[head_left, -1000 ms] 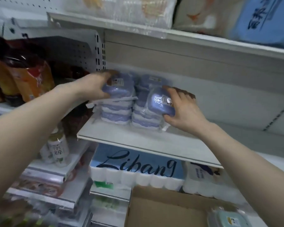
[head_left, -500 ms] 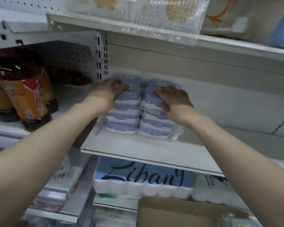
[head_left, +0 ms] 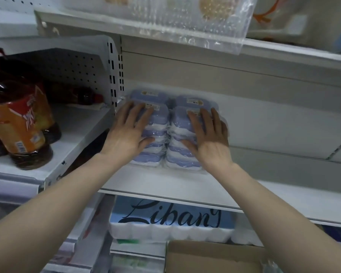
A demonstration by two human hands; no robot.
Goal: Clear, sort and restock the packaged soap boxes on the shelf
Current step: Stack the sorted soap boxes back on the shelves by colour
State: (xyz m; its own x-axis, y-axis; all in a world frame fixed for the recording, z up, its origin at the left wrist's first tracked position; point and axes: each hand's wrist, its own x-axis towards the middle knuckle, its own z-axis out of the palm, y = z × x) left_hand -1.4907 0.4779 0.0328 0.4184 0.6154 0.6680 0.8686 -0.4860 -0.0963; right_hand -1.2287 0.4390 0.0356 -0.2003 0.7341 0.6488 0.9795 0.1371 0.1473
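On the white shelf [head_left: 165,184], at its left end, two side-by-side stacks of film-wrapped soap boxes [head_left: 157,156] bear the flat, straight-fingered left hand [head_left: 130,133] and right hand [head_left: 209,134], neither grasping; an uneven push would likely skid the slick top boxes and topple a stack.

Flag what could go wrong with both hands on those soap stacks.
Left hand and right hand lie flat on the two front soap stacks, gripping nothing; the plastic-wrapped boxes look slick, so top ones may slide off. A hard push could also knock the rear stacks askew.
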